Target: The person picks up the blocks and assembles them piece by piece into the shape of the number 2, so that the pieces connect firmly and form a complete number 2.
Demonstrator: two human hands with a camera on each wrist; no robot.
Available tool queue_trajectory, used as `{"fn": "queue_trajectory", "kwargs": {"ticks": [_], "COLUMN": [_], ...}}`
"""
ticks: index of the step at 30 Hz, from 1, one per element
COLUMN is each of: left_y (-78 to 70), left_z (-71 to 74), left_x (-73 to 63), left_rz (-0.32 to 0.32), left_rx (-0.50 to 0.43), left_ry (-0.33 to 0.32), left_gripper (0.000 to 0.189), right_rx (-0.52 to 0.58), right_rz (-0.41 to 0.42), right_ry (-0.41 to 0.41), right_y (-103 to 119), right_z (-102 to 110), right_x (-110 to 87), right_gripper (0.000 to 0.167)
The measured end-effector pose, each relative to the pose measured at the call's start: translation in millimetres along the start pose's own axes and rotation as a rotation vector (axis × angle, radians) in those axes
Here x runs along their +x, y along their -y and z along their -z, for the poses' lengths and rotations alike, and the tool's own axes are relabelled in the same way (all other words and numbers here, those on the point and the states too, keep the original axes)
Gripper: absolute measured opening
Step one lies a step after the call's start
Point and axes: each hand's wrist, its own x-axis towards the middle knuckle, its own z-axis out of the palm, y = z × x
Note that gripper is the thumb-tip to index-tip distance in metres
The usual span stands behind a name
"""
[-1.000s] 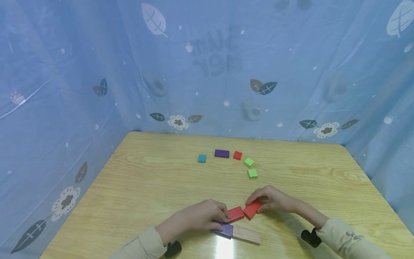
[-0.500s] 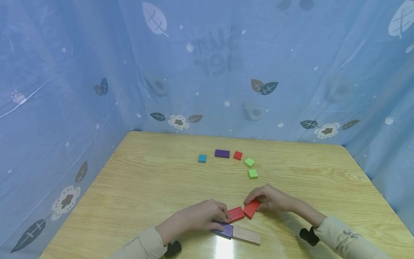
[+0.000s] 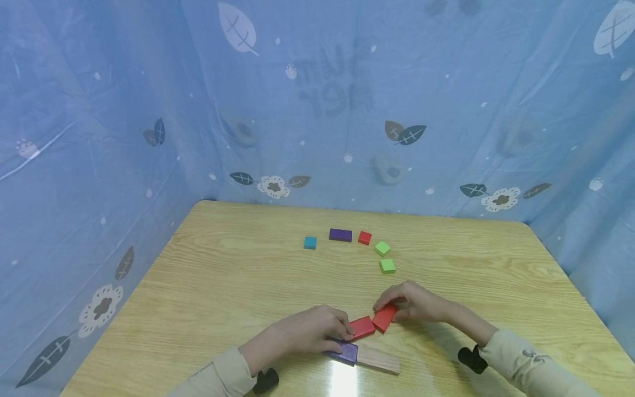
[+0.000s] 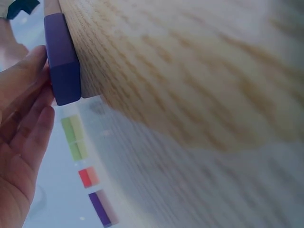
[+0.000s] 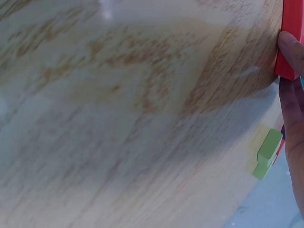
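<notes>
Two red rectangular blocks lie end to end at an angle near the front of the table. My right hand (image 3: 416, 302) pinches the right-hand red block (image 3: 384, 318) between thumb and fingers; its near corner meets the left-hand red block (image 3: 362, 327). My left hand (image 3: 319, 330) has its thumb on a purple block (image 3: 347, 353) and its fingertips at the left end of the left-hand red block. Touching the purple block's right end is a plain wooden block (image 3: 378, 359). In the left wrist view, the purple block (image 4: 62, 59) is beside the thumb, with the other fingers partly behind it.
Farther back on the wooden table (image 3: 238, 275) lie a blue block (image 3: 310, 243), a purple block (image 3: 340, 235), a small red block (image 3: 364, 238) and two green blocks (image 3: 382, 248). A blue patterned curtain (image 3: 317, 110) hangs around the table's back and sides.
My right hand has shifted slightly left and away from me, turning the right-hand red block a little more upright in view. My left hand and the other blocks have stayed put.
</notes>
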Motion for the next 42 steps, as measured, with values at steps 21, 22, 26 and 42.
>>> {"fn": "queue_trajectory", "kwargs": {"ticks": [21, 22, 26, 42], "left_y": [0.1, 0.1, 0.2, 2.7], "left_z": [1.3, 1.4, 1.7, 0.8], "left_x": [-0.8, -0.6, 0.3, 0.9], "left_rz": [-0.001, -0.004, -0.014, -0.035], "left_rx": [-0.001, 0.005, 0.019, 0.011], "left_ry": [0.004, 0.002, 0.003, 0.004], "left_gripper": [0.023, 0.023, 0.023, 0.023], "right_rx": [-0.123, -0.131, -0.132, 0.451], "right_rz": [0.010, 0.007, -0.025, -0.215], "right_ry": [-0.039, -0.036, -0.014, -0.363], "right_y": [1, 1, 2, -26], "right_z": [0, 0, 2, 62], "right_x": [3.3, 3.6, 3.6, 0.8], "right_gripper": [0.033, 0.034, 0.037, 0.047]}}
